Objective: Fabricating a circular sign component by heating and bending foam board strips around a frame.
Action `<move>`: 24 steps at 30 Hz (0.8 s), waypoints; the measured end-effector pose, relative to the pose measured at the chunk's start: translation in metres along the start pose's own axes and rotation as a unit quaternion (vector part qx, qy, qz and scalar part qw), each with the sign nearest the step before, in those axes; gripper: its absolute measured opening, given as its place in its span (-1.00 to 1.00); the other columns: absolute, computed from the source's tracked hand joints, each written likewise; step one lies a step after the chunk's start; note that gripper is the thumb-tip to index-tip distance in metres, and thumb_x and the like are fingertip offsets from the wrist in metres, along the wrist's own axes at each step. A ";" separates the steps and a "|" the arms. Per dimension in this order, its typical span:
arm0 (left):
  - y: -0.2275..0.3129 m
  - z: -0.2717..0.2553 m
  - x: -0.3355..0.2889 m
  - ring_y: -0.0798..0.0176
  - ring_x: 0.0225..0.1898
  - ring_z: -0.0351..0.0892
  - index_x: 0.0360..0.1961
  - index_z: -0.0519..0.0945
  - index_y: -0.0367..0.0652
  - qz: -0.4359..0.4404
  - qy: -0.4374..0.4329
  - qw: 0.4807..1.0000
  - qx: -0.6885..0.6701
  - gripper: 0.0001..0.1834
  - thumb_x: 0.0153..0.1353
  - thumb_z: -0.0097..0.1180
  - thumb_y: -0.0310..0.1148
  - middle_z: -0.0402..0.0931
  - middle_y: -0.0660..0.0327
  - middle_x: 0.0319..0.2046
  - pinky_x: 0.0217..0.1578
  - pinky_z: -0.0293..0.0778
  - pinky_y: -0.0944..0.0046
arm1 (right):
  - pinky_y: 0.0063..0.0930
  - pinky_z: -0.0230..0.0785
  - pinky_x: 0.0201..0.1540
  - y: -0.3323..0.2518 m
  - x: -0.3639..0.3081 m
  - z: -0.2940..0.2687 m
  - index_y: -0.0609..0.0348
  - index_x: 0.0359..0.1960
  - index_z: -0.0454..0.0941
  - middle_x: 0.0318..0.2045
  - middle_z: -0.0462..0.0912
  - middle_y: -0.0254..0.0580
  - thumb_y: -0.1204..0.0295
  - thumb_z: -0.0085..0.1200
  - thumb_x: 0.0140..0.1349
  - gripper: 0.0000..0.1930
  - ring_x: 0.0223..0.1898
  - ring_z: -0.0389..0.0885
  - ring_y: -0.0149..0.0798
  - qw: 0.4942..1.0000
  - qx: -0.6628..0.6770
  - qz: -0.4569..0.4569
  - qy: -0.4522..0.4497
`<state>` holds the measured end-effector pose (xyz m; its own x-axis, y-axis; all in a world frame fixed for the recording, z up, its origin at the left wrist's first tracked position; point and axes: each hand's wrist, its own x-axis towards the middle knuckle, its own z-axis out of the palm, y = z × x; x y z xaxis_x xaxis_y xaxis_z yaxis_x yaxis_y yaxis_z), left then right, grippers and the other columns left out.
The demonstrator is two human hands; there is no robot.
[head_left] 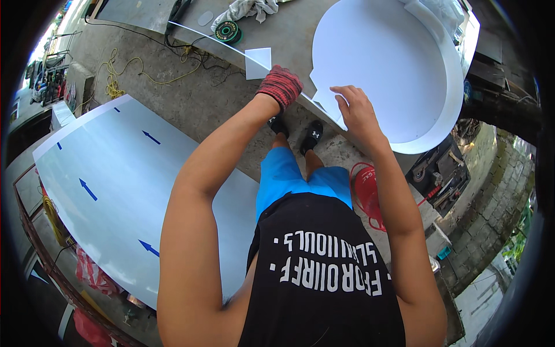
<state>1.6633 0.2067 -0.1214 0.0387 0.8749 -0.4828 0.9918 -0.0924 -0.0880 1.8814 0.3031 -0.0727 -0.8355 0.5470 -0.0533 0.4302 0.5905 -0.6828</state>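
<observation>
My left hand, in a red-and-black knit glove, is closed at the table's near edge. Its fingertips are turned away, so whatever it grips is hidden. Beside it lies a small white square piece, partly over the edge. My bare right hand has its thumb and fingers apart, over small white pieces at the lower left of a large round white panel. A white strip stands up along the panel's right rim. A green-and-black spool sits farther left on the table.
A white cloth and a black-handled tool lie on the grey table. A large pale sheet with blue arrows stands left. A red stool and an open toolbox are right. Yellow cord crosses the floor.
</observation>
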 end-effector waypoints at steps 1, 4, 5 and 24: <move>0.000 0.001 0.000 0.06 -0.05 0.70 -0.22 0.72 0.02 0.003 0.015 1.000 -0.004 -0.82 0.26 0.09 -0.34 0.69 0.16 -0.17 -0.05 0.51 -0.02 | -0.09 0.39 0.10 -0.009 0.016 0.000 0.19 0.00 0.66 -0.11 0.67 -0.01 0.42 0.01 0.42 -0.76 -0.04 0.57 0.08 1.000 0.001 -0.004 -0.004; 0.000 0.003 0.009 0.06 -0.08 0.70 -0.25 0.72 0.02 -0.003 0.033 0.999 -0.015 -0.83 0.26 0.08 -0.33 0.70 0.17 -0.20 -0.05 0.50 -0.01 | -0.09 0.40 0.13 -0.034 0.060 -0.003 0.15 0.03 0.65 -0.09 0.67 -0.01 0.43 0.01 0.41 -0.75 -0.02 0.57 0.07 0.999 -0.003 -0.038 -0.004; -0.003 0.003 0.013 0.06 -0.08 0.71 -0.25 0.72 0.03 0.007 0.041 0.999 -0.016 -0.83 0.26 0.08 -0.32 0.70 0.17 -0.21 -0.05 0.49 -0.01 | -0.10 0.40 0.14 -0.040 0.069 -0.003 0.15 0.03 0.65 -0.09 0.67 -0.02 0.43 0.01 0.42 -0.75 -0.01 0.57 0.07 0.999 -0.007 -0.039 -0.001; -0.008 -0.005 0.023 0.08 -0.05 0.72 -0.18 0.78 0.07 0.036 0.040 0.999 -0.005 -0.81 0.25 0.17 -0.29 0.75 0.17 -0.20 -0.01 0.46 0.01 | -0.13 0.35 0.10 0.019 -0.031 0.008 0.08 0.08 0.66 -0.12 0.69 -0.07 0.28 0.01 0.46 -0.70 -0.03 0.59 0.02 0.985 -0.062 0.056 -0.153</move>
<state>1.6568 0.2296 -0.1274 0.1187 0.9012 -0.4169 0.9873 -0.1517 -0.0467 1.9122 0.2926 -0.0901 -0.8365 0.4188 -0.3534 0.5476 0.6157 -0.5665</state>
